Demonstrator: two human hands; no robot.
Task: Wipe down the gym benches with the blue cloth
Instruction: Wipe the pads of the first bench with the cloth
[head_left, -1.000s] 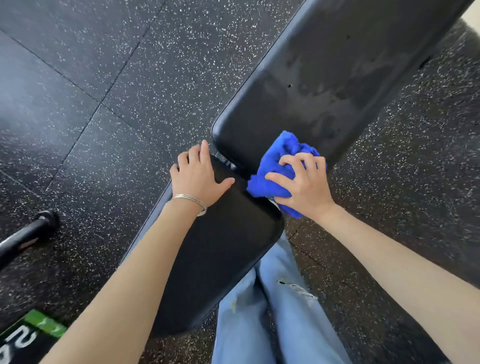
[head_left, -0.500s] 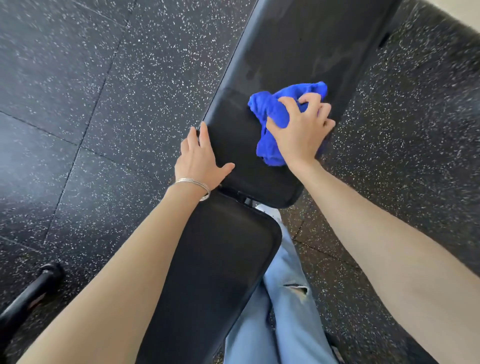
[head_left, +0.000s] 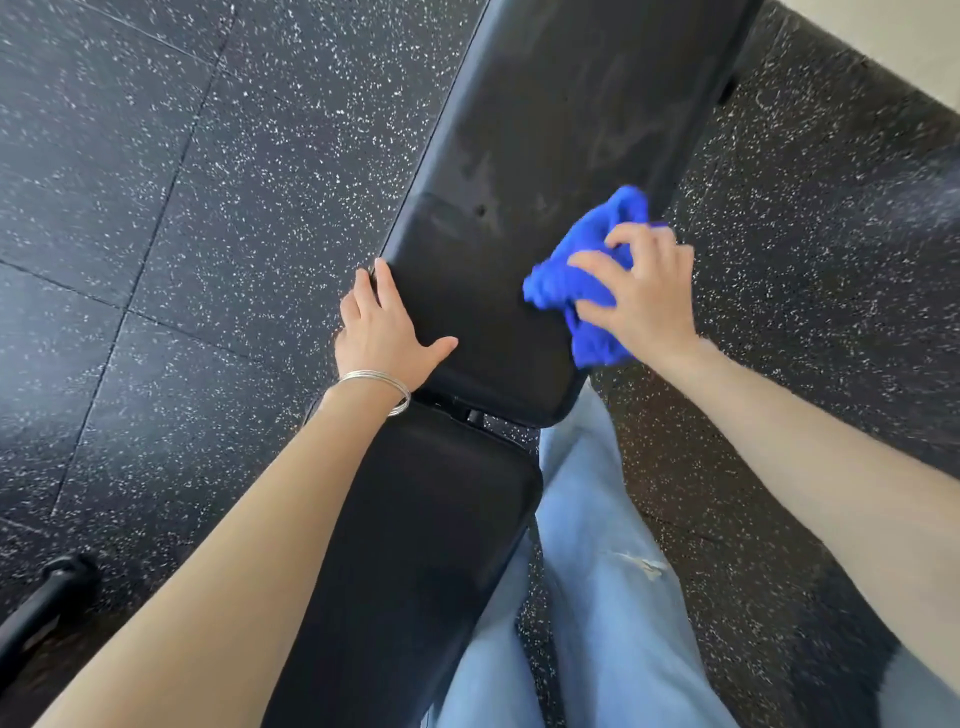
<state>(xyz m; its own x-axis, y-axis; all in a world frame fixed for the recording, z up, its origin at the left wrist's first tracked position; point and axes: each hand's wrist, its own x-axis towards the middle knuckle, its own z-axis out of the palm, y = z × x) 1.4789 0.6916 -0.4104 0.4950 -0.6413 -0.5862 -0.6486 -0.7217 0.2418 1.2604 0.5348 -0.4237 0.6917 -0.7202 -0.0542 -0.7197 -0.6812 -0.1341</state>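
Gym bench, mid-wipe: your right hand (head_left: 644, 301) clutches bunched blue cloth (head_left: 597, 228), fingers curled over it, at right edge of back pad (head_left: 545, 104). Left hand (head_left: 384, 332) lies flat, fingers straight, bracing pad's near-left corner. Press evenly, overlap lengthwise strokes; smears show farther up.

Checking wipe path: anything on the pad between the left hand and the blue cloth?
Nothing. In the head view only bare black bench pad lies between the left hand and the blue cloth, which the right hand grips.
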